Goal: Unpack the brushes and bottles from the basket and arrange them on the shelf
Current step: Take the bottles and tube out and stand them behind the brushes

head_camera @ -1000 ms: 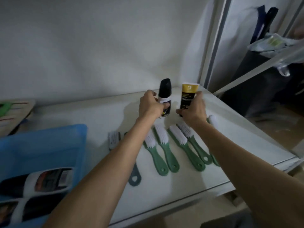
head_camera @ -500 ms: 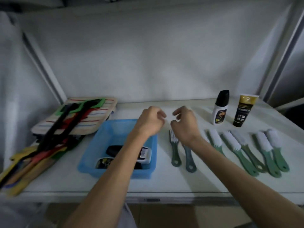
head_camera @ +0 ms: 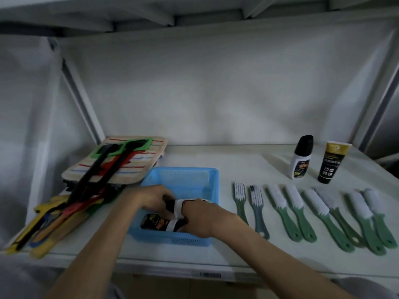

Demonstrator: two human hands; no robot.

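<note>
Fingertips hidden inside the blue basket (head_camera: 194,175), labels blurred — my left hand (head_camera: 151,199), fingers curled round the upper bottle (head_camera: 178,207), right hand (head_camera: 200,219) over the lower bottle (head_camera: 158,222) — grip I cannot tell.

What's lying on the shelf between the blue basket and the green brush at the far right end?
Seven more brushes, side by side on the shelf, bristles toward the wall; the head view shows them.

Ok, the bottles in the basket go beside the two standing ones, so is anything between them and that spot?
Only the basket wall. Beyond it the back of the shelf is bare up to the standing bottles; the brushes lie flat nearer the front.
</note>
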